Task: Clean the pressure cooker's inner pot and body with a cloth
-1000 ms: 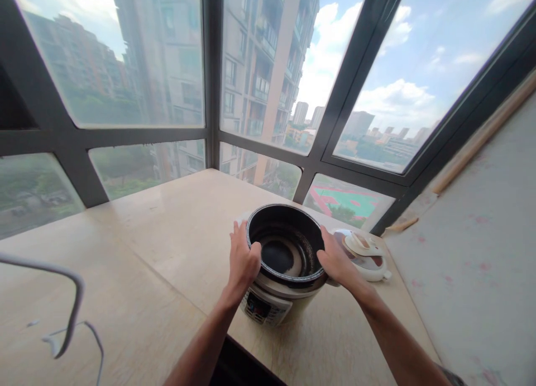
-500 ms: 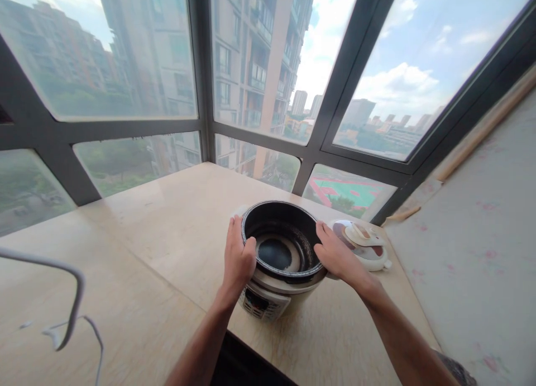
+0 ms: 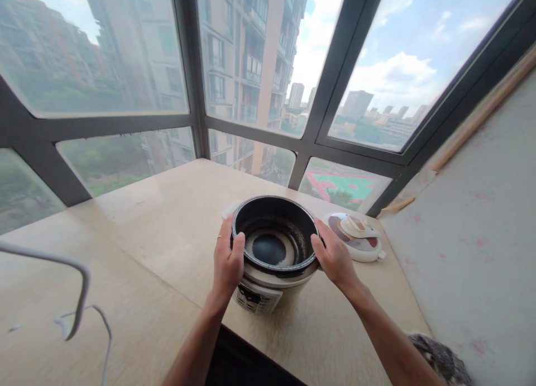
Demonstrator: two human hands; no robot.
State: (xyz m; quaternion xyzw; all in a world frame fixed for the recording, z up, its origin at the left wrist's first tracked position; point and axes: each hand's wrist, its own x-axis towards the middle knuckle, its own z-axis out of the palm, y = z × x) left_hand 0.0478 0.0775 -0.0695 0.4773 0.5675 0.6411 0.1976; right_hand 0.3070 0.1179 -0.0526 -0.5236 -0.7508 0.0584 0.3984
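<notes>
An electric pressure cooker [image 3: 288, 294] stands upright on the pale stone-look ledge, its lid off and its dark interior [image 3: 270, 248] facing up. Around the left side of its black upper rim, my left hand [image 3: 227, 263] is closed, with the thumb near the top edge and the fingers along the outside. My right hand [image 3: 335, 257] grips the opposite side the same way, its thumb at the rim and its fingers partly hidden. The control panel [image 3: 257, 300] faces toward me. Beyond my right hand lies the white and brown lid [image 3: 359, 238].
A white curved tube or cable [image 3: 46, 256] crosses the left foreground. Dark-framed windows [image 3: 196, 118] border the ledge [image 3: 138, 224] at the back, and a flower-patterned wall [image 3: 469, 246] stands on the right. A dark gap [image 3: 247, 358] lies below the ledge's front edge.
The view has shifted slightly to the right. My hands have settled a little lower around the sides of the rim, the right fingers moving from its top edge to the outside.
</notes>
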